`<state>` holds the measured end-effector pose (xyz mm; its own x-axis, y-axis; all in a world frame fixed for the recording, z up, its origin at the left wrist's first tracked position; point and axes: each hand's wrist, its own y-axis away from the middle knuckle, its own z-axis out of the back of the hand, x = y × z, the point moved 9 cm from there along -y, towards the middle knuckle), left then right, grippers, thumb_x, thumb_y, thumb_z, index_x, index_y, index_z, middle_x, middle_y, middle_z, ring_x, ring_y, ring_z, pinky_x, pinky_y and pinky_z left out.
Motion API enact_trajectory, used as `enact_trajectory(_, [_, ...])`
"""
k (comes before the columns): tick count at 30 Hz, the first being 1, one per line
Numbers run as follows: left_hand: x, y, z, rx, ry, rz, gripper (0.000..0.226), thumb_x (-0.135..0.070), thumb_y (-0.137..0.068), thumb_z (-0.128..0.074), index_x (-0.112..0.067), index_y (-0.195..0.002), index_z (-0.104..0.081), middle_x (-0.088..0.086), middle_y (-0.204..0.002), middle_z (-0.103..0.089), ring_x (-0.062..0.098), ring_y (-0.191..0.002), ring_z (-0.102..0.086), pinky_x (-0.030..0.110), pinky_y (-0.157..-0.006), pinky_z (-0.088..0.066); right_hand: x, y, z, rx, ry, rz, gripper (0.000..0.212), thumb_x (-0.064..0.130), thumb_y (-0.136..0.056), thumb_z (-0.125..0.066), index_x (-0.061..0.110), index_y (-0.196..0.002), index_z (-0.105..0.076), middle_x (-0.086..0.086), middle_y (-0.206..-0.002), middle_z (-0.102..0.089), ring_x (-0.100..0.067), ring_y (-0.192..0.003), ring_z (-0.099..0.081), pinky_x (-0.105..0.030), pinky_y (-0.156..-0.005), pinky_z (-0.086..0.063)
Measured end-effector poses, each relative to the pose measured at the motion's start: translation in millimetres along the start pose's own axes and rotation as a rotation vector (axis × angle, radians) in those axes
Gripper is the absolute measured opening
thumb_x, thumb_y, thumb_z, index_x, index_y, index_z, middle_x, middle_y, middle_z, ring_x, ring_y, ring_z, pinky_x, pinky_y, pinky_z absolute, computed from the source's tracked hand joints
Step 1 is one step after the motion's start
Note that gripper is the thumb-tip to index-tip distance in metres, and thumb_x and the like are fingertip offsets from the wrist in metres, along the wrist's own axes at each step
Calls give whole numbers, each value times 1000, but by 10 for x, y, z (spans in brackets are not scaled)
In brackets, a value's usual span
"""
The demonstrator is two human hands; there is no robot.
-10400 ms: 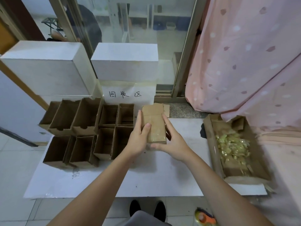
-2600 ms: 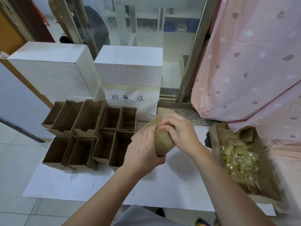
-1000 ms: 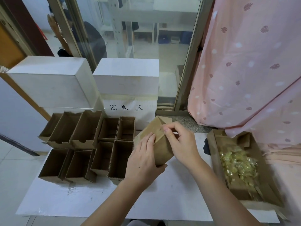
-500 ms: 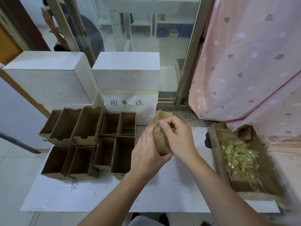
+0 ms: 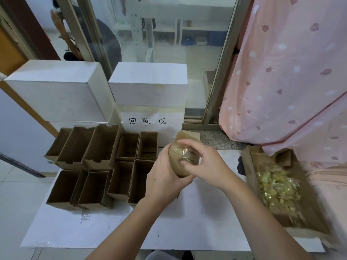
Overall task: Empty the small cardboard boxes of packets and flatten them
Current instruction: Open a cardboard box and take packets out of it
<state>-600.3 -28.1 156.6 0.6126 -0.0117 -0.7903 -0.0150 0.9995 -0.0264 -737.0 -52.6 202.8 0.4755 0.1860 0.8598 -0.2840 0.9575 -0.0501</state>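
Observation:
I hold a small brown cardboard box (image 5: 180,167) above the white table (image 5: 197,222). My left hand (image 5: 165,177) wraps around its lower body from the left. The box's top is open, and shiny yellowish packets (image 5: 181,152) show inside. The fingers of my right hand (image 5: 202,162) curl over the open mouth and touch the packets. Its top flap (image 5: 185,136) stands up behind my fingers.
Several open, empty small cardboard boxes (image 5: 101,162) stand in two rows on the left. A long cardboard tray (image 5: 249,166) with a heap of yellow packets (image 5: 277,186) lies at the right. Two white boxes (image 5: 148,83) and a paper sign (image 5: 150,121) stand behind, a pink curtain (image 5: 291,81) hangs at right.
The box's top flap has come open and the packets inside now show. My right fingers moved from the flap edge into the mouth. My left hand keeps its hold.

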Motion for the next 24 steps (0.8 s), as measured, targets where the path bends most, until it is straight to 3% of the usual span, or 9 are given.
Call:
enact_trajectory(4, [23,-46,70,12,37,61,96,-66,-66,-84,-47,-143,-30,-30,-126,-56,-7,-106,-58,20,-86,-44,-16,-53,58,-100,60,86,35,20,-80,-87,23,-114,-76,16,-128,-64,-2,-123,-56,-17,-103,-41])
enact_trajectory(9, [54,-76,101,0,43,130,95,-74,-60,-82,-50,-137,-32,-28,-115,-61,2,-106,-63,29,-90,-53,-2,-54,115,-333,92,159,7,22,-85,-81,18,-91,-79,13,-95,-68,-9,-92,-64,-22,-82,-49])
enact_trajectory(14, [80,-126,92,26,19,150,89,-70,-60,-82,-45,-133,-38,-25,-110,-63,7,-105,-65,34,-90,-55,6,-84,61,-370,242,150,27,42,-93,-62,20,-86,-76,10,-83,-67,-11,-80,-62,-31,-71,-50])
enact_trajectory(17, [42,-162,109,29,28,151,84,-66,-62,-84,-45,-130,-38,-27,-109,-62,1,-99,-62,29,-87,-52,-22,-102,120,-337,101,145,12,31,-88,-77,21,-93,-79,16,-91,-71,-2,-87,-63,-23,-79,-50])
enact_trajectory(21, [71,-207,122,13,85,194,79,-59,-64,-81,-42,-130,-42,-25,-108,-63,5,-104,-64,31,-89,-51,-122,-70,150,-274,27,92,40,33,-75,-88,22,-112,-78,19,-119,-69,2,-115,-60,-12,-100,-40])
enact_trajectory(24, [84,-217,110,15,105,213,83,-60,-68,-84,-37,-135,-41,-25,-107,-62,7,-103,-63,32,-90,-51,-178,-49,152,-319,-15,90,29,24,-79,-88,18,-105,-79,13,-112,-71,-5,-111,-63,-16,-97,-43])
